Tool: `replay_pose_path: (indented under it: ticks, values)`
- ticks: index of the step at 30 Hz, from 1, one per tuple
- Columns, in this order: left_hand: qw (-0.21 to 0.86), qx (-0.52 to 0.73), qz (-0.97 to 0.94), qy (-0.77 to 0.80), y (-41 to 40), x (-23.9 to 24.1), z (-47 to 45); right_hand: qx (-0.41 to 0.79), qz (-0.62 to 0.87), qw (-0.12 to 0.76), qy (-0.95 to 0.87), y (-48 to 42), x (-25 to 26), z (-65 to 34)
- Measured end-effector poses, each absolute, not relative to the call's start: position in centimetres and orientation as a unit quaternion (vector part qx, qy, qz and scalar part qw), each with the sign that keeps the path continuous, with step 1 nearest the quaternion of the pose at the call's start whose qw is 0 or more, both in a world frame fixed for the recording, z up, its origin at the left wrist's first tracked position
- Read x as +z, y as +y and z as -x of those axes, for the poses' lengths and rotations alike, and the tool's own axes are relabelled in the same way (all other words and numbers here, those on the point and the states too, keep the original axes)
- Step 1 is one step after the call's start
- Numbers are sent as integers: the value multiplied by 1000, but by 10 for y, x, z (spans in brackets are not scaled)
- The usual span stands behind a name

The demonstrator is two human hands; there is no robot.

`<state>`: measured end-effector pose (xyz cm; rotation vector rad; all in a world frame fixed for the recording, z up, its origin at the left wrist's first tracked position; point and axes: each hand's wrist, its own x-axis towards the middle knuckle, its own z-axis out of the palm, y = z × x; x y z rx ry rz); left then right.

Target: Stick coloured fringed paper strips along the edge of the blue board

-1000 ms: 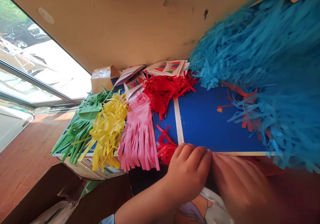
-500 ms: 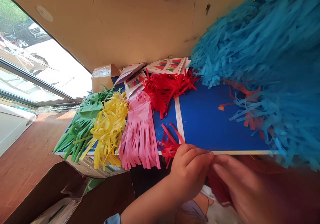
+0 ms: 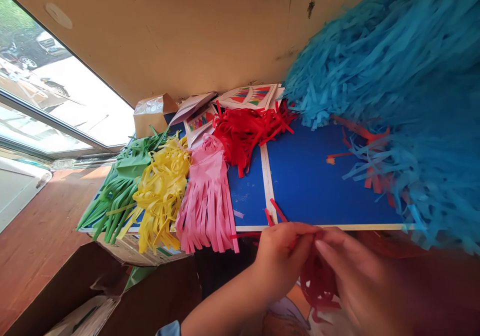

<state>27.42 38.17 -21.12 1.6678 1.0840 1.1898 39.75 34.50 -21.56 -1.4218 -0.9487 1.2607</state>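
Observation:
At the table's front edge, my left hand (image 3: 282, 253) and my right hand (image 3: 350, 268) meet fingertip to fingertip. Both are closed in a pinch on a red fringed paper tassel (image 3: 318, 282). Its strips hang below the fingers, and a few poke out past my left hand. The part between the fingertips is mostly hidden. Left of my hands lies a pink fringed tassel (image 3: 206, 191), beside yellow (image 3: 163, 191) and green (image 3: 127, 176) ones. Behind them is a heap of red tassels (image 3: 251, 131).
The blue table (image 3: 311, 176) stands against a wall. A large pile of blue fringe (image 3: 393, 66) covers its right side. Printed cards (image 3: 249, 96) and a brown paper packet (image 3: 152, 116) lie at the back. An open cardboard box (image 3: 161, 291) is below, left; a window (image 3: 82, 91) is beyond.
The red strips left of my left hand have dropped lower and fewer show. More red fringe now hangs beneath my hands. Both hands keep their pinch.

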Motion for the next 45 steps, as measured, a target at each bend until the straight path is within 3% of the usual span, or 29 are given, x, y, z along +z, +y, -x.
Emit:
replay_pose_path:
  ticks: [10, 12, 16, 19, 24, 34, 40, 43, 45]
  values:
    - [478, 469, -617, 414, 380, -225, -275, 372, 624, 517, -452, 348, -232, -390]
    - [410, 473, -668, 402, 383, -227, -273, 335, 618, 509, -497, 349, -233, -394]
    - [177, 459, -789, 369, 388, -225, -270, 236, 567, 467, -636, 359, -218, -406]
    - [106, 453, -811, 355, 390, -225, -271, 128, 530, 423, -724, 369, -202, -413]
    - [193, 412, -805, 381, 391, -227, -273, 55, 519, 386, -760, 375, -189, -420]
    - [343, 325, -747, 468, 404, -226, -266, 138, 566, 446, -680, 398, -210, -416]
    - [496, 349, -599, 523, 423, -236, -251, 161, 692, 361, -605, 464, -251, -463]
    - [541, 375, -520, 544, 428, -249, -246, 66, 719, 273, -636, 515, -261, -493]
    - [552, 397, -481, 553, 429, -255, -245, 38, 725, 258, -637, 554, -262, -509]
